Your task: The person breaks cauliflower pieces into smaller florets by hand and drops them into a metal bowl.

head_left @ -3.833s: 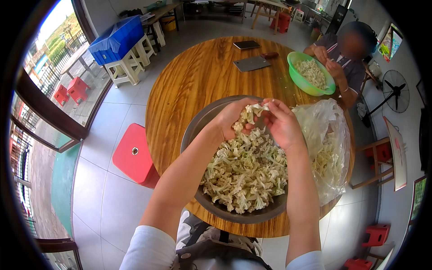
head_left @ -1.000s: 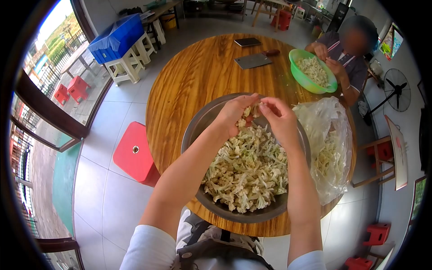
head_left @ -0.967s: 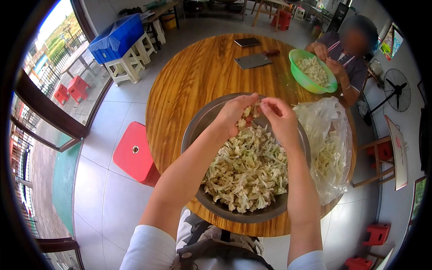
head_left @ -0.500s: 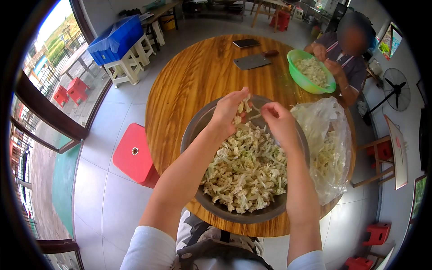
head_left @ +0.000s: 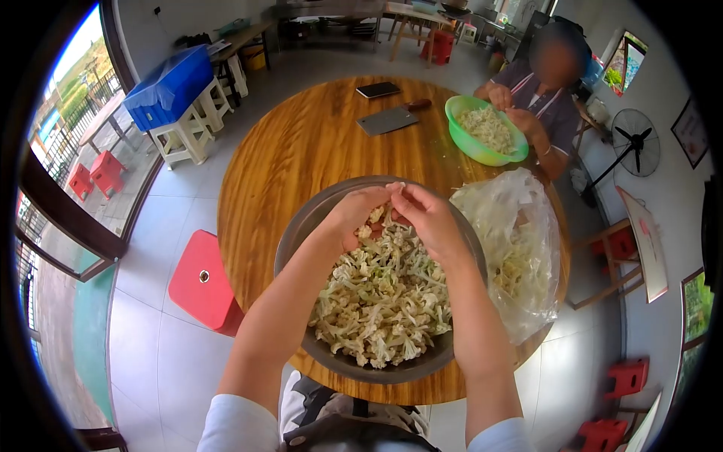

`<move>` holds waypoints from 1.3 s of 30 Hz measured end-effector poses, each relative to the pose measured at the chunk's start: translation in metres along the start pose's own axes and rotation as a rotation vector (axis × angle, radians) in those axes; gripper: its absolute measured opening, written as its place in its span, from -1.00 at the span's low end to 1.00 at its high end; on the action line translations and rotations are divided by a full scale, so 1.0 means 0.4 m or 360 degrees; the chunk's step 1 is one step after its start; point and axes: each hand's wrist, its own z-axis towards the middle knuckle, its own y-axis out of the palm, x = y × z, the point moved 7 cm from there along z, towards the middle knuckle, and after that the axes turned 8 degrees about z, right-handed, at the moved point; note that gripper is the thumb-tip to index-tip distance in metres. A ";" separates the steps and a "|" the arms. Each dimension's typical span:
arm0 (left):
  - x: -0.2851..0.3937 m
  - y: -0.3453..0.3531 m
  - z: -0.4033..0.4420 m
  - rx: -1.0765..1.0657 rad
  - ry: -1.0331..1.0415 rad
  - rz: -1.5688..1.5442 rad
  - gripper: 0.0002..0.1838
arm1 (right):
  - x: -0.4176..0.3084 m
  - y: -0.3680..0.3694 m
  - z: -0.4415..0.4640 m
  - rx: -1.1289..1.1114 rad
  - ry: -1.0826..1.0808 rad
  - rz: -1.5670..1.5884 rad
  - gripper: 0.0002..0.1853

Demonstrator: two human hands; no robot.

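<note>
Over the far part of a wide metal bowl (head_left: 291, 233), my left hand (head_left: 356, 214) is curled around a piece of cauliflower (head_left: 375, 217). My right hand (head_left: 425, 215) meets it, its thumb and fingers pinched on the same cauliflower near the left fingertips. Below both hands, the bowl holds a heap of small cauliflower florets (head_left: 384, 294). A clear plastic bag (head_left: 520, 248) with more pale pieces inside lies right of the bowl, close to my right forearm.
On the round wooden table (head_left: 279, 151) are a cleaver (head_left: 388, 120) and a black phone (head_left: 378, 90). Across it, a person (head_left: 546, 98) works over a green bowl (head_left: 468, 143) of cauliflower. A red stool (head_left: 199, 279) stands at the left, a fan (head_left: 635, 143) at the right.
The view has shifted, so the table sits lower and further left in it. My hands were apart half a second ago, with a thin strip near the right one; now their fingertips meet.
</note>
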 end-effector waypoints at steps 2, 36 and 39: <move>0.005 0.007 -0.006 -0.0044 -0.0081 -0.0113 -0.69 | -0.007 0.004 -0.002 -0.0009 -0.0072 0.0114 -0.83; -0.002 -0.008 0.046 -0.0059 0.0314 -0.0271 -0.83 | -0.011 -0.074 -0.001 0.0465 -0.0043 0.0830 -0.87; -0.005 -0.004 0.058 -0.0010 0.0409 -0.0299 -0.83 | -0.008 -0.067 0.002 0.0416 -0.0057 0.0837 -0.86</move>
